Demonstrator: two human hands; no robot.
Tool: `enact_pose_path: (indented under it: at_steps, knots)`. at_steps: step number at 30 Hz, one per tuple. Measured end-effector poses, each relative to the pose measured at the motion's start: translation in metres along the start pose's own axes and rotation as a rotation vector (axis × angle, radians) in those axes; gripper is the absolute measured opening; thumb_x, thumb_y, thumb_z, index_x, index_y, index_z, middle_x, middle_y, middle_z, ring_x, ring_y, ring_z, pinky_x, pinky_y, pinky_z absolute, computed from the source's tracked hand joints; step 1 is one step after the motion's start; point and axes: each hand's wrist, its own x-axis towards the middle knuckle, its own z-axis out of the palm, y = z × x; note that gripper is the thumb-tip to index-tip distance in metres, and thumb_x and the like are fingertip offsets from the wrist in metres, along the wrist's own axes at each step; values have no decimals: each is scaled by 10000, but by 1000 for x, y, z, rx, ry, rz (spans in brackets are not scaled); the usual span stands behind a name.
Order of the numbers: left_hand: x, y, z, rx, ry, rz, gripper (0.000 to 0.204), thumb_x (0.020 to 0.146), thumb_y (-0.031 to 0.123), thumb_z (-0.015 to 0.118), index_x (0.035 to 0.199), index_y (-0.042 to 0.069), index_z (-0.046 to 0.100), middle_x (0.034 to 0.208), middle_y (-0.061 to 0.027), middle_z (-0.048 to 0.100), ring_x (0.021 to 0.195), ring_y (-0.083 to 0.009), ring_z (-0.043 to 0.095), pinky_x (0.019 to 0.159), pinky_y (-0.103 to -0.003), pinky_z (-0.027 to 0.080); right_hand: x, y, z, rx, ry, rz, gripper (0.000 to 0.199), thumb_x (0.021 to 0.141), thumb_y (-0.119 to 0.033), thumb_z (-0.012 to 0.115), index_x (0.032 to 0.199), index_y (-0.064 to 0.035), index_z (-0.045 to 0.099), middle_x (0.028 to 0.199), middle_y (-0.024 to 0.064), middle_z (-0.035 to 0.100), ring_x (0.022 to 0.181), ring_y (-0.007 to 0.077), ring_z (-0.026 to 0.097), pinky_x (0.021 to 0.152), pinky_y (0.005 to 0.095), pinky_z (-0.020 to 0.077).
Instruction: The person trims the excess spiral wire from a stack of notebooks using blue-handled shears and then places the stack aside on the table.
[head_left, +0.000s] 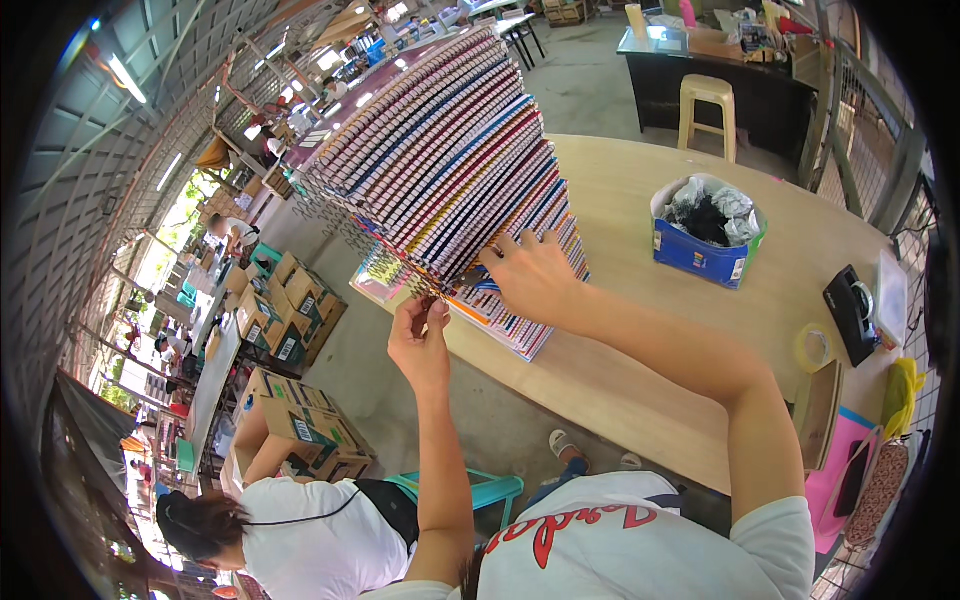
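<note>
A tall, leaning stack of spiral-bound notebooks [450,160] stands at the table's left end, coiled spines facing me. Loose wire ends [345,222] stick out along its left side. Low at that side, my left hand [420,340] is closed in a pinch on the end of a spiral wire. My right hand [535,280] lies against the coiled spines, its fingers apart. A small blue and dark thing [486,284] shows beside its palm; I cannot tell what it is. The lowest notebooks carry orange and white covers.
On the wooden table [640,350] stands a blue box [697,255] with dark and silvery contents. Clear tape [812,348], a black case [850,315] and bags lie at right. A co-worker in white [310,530] sits at lower left near cardboard boxes [300,420]. A stool [707,110] stands beyond.
</note>
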Motion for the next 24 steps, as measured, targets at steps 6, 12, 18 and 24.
enact_pose_path:
  at_steps: [6, 12, 18, 24]
  knots:
    - [3, 2, 0, -15, -5, -25, 171, 915, 64, 680, 1016, -69, 640, 961, -89, 682, 857, -125, 659, 753, -296, 604, 7, -4, 2, -13, 29, -46, 343, 748, -173, 685, 1066, -50, 641, 965, 149, 643, 850, 324, 662, 707, 485, 513]
    - [8, 1, -2, 4, -28, -16, 160, 919, 49, 669, 1010, -79, 639, 947, -92, 680, 842, -125, 660, 751, -291, 602, 15, 6, 5, 72, -56, -85, 232, 747, -117, 626, 966, -44, 643, 709, 138, 659, 637, 319, 691, 568, 452, 534]
    - [9, 4, -3, -4, -35, -9, 194, 917, 40, 670, 1061, -83, 631, 949, -93, 677, 818, -126, 658, 751, -289, 600, 4, 11, -2, 17, 86, -34, 311, 774, -184, 688, 1055, -60, 639, 957, 134, 645, 868, 310, 657, 722, 474, 506]
    - [13, 11, -3, -41, -38, 2, 297, 911, 42, 682, 1173, -77, 611, 960, -87, 674, 823, -129, 649, 750, -281, 589, 10, -1, -10, 16, 19, 7, 483, 784, -393, 758, 1119, -69, 634, 1038, 125, 619, 994, 316, 604, 781, 483, 482]
